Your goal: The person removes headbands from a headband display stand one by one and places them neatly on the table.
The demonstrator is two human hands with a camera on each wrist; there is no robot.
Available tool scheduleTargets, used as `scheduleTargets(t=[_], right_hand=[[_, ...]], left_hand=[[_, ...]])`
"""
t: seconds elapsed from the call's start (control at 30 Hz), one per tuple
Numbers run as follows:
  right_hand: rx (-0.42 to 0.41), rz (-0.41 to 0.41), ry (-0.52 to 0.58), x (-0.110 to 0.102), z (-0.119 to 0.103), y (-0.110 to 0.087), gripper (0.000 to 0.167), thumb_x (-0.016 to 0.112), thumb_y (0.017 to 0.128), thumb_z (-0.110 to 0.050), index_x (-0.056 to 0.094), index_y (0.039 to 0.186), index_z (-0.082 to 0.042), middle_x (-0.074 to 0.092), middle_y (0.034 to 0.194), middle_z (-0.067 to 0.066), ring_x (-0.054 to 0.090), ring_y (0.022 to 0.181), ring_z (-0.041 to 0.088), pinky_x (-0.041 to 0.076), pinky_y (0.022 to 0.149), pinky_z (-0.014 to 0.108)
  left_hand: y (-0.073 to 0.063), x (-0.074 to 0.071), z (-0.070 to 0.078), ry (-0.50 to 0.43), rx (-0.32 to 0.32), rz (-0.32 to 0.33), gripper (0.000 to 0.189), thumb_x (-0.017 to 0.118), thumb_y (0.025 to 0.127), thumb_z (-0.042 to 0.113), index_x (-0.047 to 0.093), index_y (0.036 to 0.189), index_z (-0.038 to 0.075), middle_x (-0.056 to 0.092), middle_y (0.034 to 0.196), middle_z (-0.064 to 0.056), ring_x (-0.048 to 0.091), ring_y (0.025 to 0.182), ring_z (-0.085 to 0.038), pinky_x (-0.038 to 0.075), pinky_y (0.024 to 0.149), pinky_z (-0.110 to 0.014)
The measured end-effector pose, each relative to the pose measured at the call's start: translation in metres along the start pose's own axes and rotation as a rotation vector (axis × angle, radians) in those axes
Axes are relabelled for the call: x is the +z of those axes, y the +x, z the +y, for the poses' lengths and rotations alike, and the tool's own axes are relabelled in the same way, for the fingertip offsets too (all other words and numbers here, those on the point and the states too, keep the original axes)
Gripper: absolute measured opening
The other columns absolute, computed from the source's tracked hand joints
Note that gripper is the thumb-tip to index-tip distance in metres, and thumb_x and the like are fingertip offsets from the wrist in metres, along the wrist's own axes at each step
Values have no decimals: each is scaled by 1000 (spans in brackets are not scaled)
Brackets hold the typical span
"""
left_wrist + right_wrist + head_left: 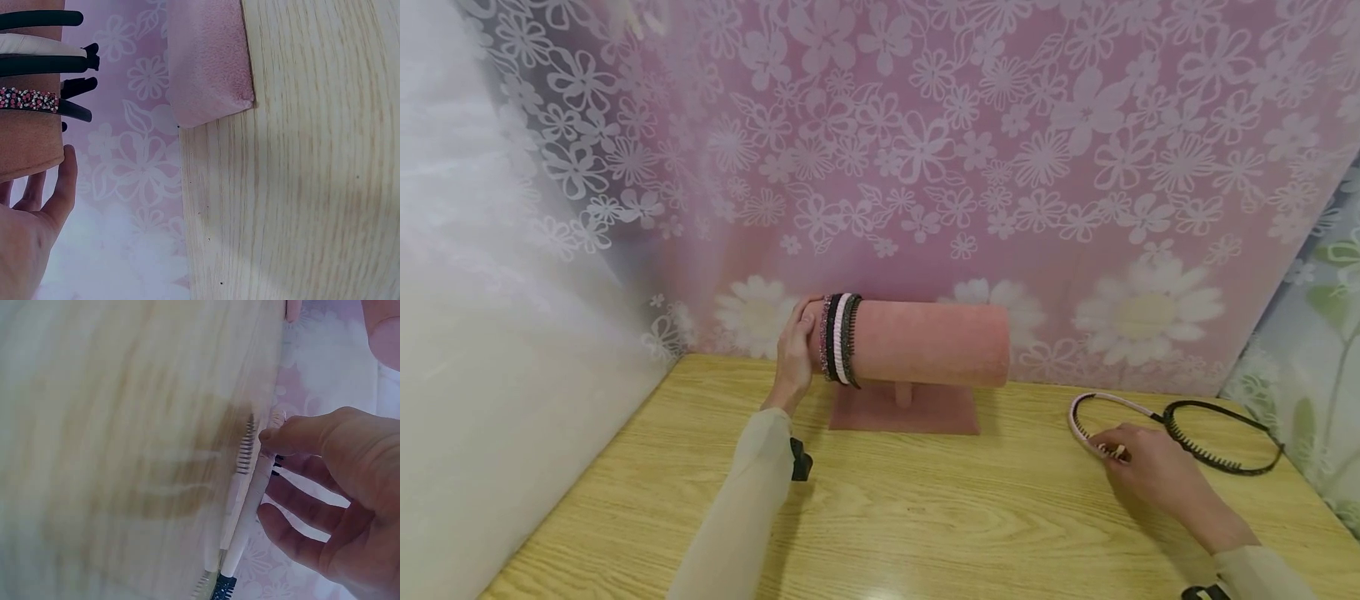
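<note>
A pink velvet headband stand (932,342), a horizontal roll on a post and flat base, stands at the back of the table. Several headbands (843,337) circle its left part: one with pink beads, a black one, a pale ribbed one and a dark toothed one. My left hand (793,354) grips the roll's left end, beside the beaded headband (31,99). At the right, my right hand (1153,467) pinches a pale pink headband (1075,417) with dark teeth inside; thumb and fingers meet on its band (250,503) in the right wrist view.
A black toothed headband (1246,412) lies at the table's right, its near end meeting the pink one. The wood table (925,517) ends at a floral curtain (895,167) behind and white sheeting (512,333) on the left.
</note>
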State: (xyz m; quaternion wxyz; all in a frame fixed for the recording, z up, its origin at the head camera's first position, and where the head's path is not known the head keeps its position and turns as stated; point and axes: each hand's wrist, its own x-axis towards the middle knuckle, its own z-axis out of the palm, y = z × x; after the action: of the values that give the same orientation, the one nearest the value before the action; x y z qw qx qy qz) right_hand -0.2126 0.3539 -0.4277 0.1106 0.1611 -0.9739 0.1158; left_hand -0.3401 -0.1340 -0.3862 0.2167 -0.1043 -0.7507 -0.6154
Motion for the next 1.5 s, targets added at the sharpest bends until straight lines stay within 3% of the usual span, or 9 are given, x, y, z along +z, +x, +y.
scheduleTargets(t=[0.3,0.53,0.63,0.83,0.97,1.1,1.23,1.5], right_hand=[[16,-33,-3,-1,2,0,25,80,80,-5,79,104,-12,73,85,-2,66,70,16,53,59,35],[94,-53,89,-10,-1,-2,31,76,90,-16,74,119,-6,74,107,16,70,84,27,57,66,44],[87,6,102,-15,-3,-3,31,73,93,-18,73,122,-5,72,117,23,71,90,35,55,62,42],[-38,235,57,-24,-10,3,34,78,87,-10,73,120,-5,75,104,20,70,74,29,51,54,30],[-78,322,48,-32,-15,7,38,80,85,-10,72,122,-5,75,103,21,70,76,32,54,56,33],[-113,393,59,-39,-22,12,39,81,83,-8,73,121,-6,75,101,21,67,67,23,48,53,29],[-142,446,70,-46,-30,16,40,80,84,-9,72,124,-7,75,102,21,42,47,0,34,47,23],[-159,469,67,-58,-46,23,44,80,85,-10,70,128,-8,74,109,20,27,46,-6,29,47,23]], left_hand=[[0,1,1,6,-5,3,50,29,106,41,54,146,25,56,149,-3,55,131,-29,37,116,-52],[0,1,0,5,-12,-1,51,29,106,42,54,146,25,56,149,-2,55,131,-29,37,116,-52],[0,0,0,5,-11,0,51,29,106,43,53,147,24,56,150,-2,54,132,-30,37,116,-52],[0,1,0,0,0,-5,51,30,106,41,53,147,23,54,151,-1,53,134,-29,36,117,-52],[1,1,0,8,7,-10,50,29,107,40,53,148,24,54,152,1,53,135,-28,37,118,-51],[2,2,0,-4,12,-7,50,30,107,40,53,147,22,56,150,0,54,134,-28,37,117,-51],[2,2,0,-18,5,-3,50,30,107,40,53,148,21,55,150,-2,53,134,-29,36,118,-51],[1,0,0,-6,12,-3,51,30,106,40,53,147,21,55,150,-2,53,134,-29,36,118,-51]])
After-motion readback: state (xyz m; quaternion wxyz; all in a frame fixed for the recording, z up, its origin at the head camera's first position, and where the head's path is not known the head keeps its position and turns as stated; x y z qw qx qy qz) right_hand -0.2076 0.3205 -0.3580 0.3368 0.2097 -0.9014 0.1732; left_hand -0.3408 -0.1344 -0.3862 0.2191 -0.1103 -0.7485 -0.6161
